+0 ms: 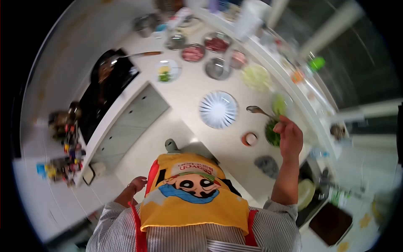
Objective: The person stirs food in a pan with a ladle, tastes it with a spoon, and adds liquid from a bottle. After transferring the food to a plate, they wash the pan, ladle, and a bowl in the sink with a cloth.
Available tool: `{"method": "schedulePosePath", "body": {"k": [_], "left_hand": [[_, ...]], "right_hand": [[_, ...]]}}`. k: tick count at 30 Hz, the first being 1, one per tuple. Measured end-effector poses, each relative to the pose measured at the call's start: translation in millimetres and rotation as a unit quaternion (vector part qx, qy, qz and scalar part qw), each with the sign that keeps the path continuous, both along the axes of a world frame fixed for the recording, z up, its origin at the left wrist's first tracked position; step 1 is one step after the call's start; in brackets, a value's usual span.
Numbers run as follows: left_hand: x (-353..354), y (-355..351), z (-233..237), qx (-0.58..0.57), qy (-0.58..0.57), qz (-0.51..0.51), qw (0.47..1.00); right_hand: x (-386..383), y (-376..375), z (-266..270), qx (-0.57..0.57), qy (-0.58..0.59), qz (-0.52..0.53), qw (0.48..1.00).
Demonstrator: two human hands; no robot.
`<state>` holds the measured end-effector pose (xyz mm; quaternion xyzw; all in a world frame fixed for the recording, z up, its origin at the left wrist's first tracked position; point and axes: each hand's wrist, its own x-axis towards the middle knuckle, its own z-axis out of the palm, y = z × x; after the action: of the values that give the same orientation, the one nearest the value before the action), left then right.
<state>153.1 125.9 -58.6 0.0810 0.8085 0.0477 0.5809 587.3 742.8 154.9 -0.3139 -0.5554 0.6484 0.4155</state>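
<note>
My right hand (289, 136) is raised over the right side of the counter, its fingers pinched on the handle of a metal spoon (255, 109). Just beside and partly below that hand is a bowl of chopped greens (272, 132). To the left of the spoon lies a blue-and-white striped plate (218, 109). A small red-rimmed jar (249, 139) stands below the spoon. My left hand (137, 183) hangs low by the yellow apron (189, 185), away from the counter, its fingers loosely curled and blurred.
Bowls of red meat (217, 42) and pink meat (192, 53), an empty steel bowl (217, 68) and a plate of pale shreds (257, 77) stand farther back. A wok (105, 69) is on the left stove. A grey cloth (266, 166) lies near the sink.
</note>
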Motion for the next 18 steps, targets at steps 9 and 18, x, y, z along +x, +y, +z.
{"method": "schedulePosePath", "body": {"k": [9, 18], "left_hand": [[-100, -101, -53, 0.033, 0.008, 0.106, 0.994], [-277, -115, -62, 0.167, 0.089, 0.251, 0.949]], "right_hand": [[-407, -89, 30, 0.081, -0.147, 0.205, 0.964], [-831, -141, 79, 0.321, -0.166, 0.241, 0.901]]}}
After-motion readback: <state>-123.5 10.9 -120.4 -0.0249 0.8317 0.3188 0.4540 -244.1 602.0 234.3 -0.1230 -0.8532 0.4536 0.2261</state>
